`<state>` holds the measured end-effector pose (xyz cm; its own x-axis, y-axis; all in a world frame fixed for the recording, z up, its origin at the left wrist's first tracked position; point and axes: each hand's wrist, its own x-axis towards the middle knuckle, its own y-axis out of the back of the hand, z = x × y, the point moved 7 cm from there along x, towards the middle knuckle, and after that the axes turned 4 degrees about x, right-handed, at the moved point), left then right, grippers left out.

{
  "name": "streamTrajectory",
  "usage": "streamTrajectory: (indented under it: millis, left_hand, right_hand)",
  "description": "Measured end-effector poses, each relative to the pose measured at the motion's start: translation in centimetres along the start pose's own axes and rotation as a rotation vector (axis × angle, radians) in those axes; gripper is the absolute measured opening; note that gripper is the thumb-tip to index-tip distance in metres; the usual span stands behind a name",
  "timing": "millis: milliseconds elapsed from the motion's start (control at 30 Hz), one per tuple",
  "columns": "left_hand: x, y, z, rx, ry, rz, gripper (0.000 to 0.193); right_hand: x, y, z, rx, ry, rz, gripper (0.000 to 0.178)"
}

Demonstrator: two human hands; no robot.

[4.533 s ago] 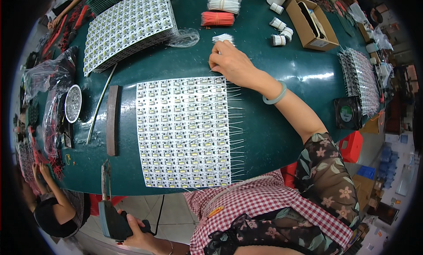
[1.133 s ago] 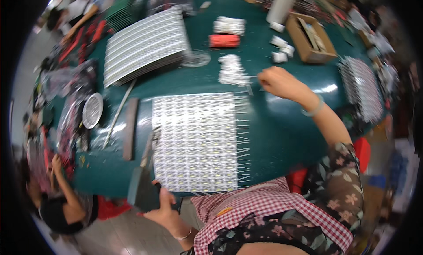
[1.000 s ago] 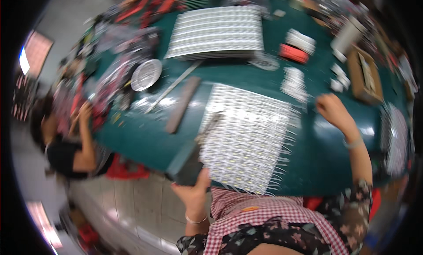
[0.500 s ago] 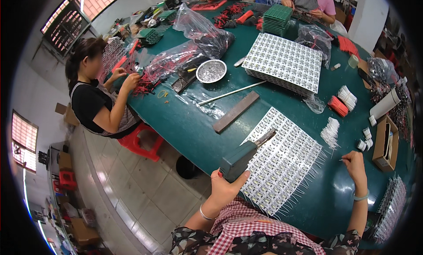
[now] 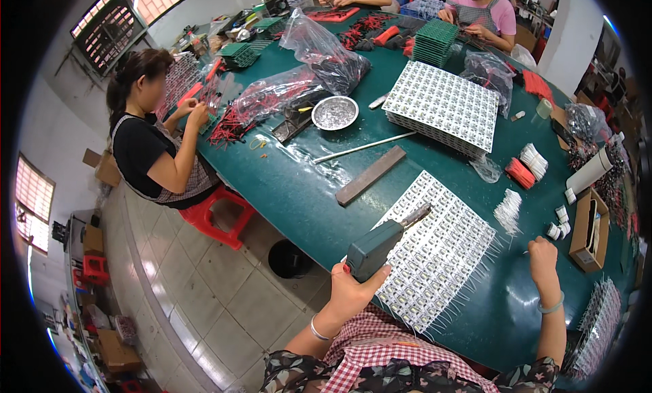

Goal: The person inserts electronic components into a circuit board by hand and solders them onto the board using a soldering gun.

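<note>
your left hand, wrapped round a green gun-shaped tool, is nearer the white sheet slanting lengthwise up-right on the table; your curled right hand, grip unclear, is right of it

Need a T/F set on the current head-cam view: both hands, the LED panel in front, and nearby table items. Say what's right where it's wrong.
1. The left hand grips a dark green soldering gun. True.
2. The right hand lies flat on the front LED panel. False: its fingers are curled, and it is to the right of the panel.
3. Thin wires stick out along that panel's right edge. True.
4. The brown bar stands in the metal bowl. False: it lies on the table, apart from the bowl.
5. A bangle circles the right wrist. True.
6. The red wire bundle is inside the cardboard box. False: it lies outside it.
</note>
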<state>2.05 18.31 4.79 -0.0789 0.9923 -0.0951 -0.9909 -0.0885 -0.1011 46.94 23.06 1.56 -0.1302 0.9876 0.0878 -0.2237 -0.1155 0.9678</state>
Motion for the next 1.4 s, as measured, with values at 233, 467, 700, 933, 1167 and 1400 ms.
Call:
streamTrajectory:
  millis: [233, 467, 700, 933, 1167, 1400]
  left_hand:
    - [0.5, -0.8, 0.7, -0.060, -0.080, -0.011, 0.031]
    - [1.7, -1.9, -0.1, -0.065, -0.043, 0.001, 0.026]
    - [3.3, -2.9, -0.5, -0.061, 0.105, 0.001, 0.016]
    - [5.3, -4.8, -0.4, -0.044, 0.128, 0.022, 0.012]
    - [5.7, -5.2, 0.3, 0.012, 0.120, 0.036, 0.026]
    - [6.4, -6.2, -1.3, 0.085, 0.188, -0.011, 0.034]
  right_hand:
    - [0.2, -0.8, -2.8, -0.270, 0.185, -0.020, 0.007]
    - [0.0, -1.4, -3.9, -0.302, 0.270, -0.090, 0.005]
    - [1.4, 2.6, -2.7, 0.182, 0.057, -0.024, 0.002]
    - [4.4, 5.0, -4.6, 0.879, -0.099, 0.108, 0.015]
    - [7.6, 6.0, -8.4, 1.057, 0.011, 0.078, 0.004]
    - [8.8, 4.1, -10.1, 1.086, 0.049, 0.072, 0.010]
